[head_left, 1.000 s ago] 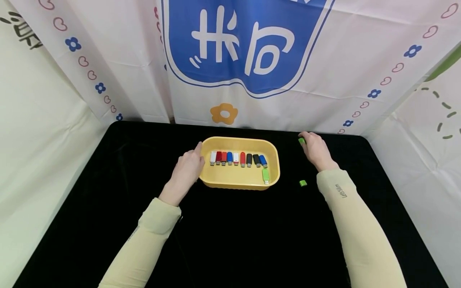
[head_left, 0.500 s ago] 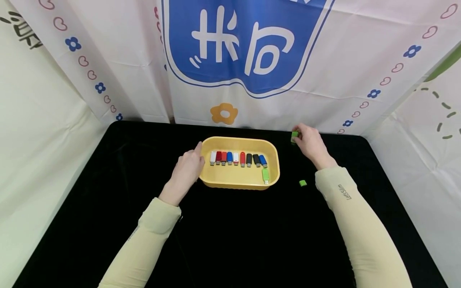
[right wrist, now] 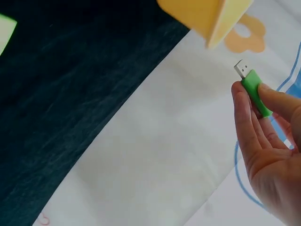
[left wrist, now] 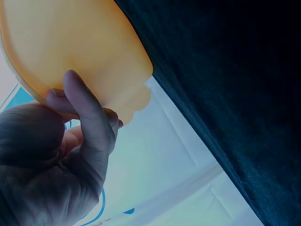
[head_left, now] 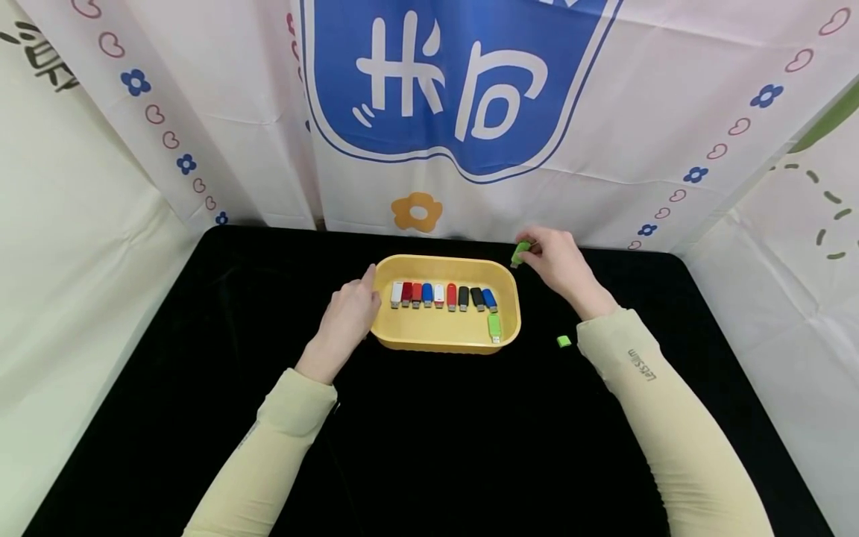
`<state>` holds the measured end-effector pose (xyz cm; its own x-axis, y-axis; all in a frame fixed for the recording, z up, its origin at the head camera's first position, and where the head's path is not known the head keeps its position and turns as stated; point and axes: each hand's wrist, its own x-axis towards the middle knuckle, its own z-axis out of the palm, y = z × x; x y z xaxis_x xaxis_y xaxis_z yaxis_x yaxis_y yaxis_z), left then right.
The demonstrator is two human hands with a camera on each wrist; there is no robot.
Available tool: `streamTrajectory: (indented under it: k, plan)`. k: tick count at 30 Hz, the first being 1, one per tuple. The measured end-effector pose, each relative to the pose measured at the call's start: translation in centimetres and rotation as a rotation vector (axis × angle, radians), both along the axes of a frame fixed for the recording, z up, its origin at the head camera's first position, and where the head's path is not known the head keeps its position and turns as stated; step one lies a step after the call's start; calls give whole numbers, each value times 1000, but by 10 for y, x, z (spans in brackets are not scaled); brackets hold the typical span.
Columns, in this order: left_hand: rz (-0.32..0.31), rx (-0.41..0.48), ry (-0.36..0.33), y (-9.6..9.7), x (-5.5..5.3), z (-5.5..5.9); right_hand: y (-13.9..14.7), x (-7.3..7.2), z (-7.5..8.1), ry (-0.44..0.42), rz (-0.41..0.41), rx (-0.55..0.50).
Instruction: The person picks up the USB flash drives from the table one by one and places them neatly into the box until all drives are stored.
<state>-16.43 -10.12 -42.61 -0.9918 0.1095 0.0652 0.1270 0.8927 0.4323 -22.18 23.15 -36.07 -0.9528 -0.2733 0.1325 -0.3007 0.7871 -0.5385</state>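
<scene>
With its thumb and fingers, my right hand (head_left: 557, 262) pinches a green USB stick (right wrist: 254, 92), its metal plug bare and pointing away from the fingertips. That hand is just past the back right corner of a yellow plastic tray (head_left: 429, 328). At the tray's left end, my left hand (head_left: 347, 317) grips the rim, thumb and fingers on either side of it in the left wrist view. Inside the tray lies a row of several USB sticks (head_left: 439, 296) in white, red, blue and black. Below the row's right end is another green USB stick (head_left: 494, 327).
A small green piece (head_left: 564, 341) lies on the black cloth-covered table (head_left: 456, 432), right of the tray. Behind the table hangs a white printed curtain (head_left: 268, 179) with a blue emblem. White fabric walls stand on both sides.
My right hand has moved left toward the tray with the green USB stick, turning it so the plug shows. My left hand, the tray and its contents have stayed put.
</scene>
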Motion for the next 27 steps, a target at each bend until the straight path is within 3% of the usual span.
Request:
streamTrajectory:
  k: [5, 12, 27]
  plan:
    - [2, 9, -5, 0, 0, -1, -10, 3, 1, -13, 39, 15]
    - [-2, 16, -20, -1, 0, 0, -19, 7, -1, -115, 90, 44]
    - [3, 9, -1, 0, 0, 1, -36, 13, -25, -193, 259, 151]
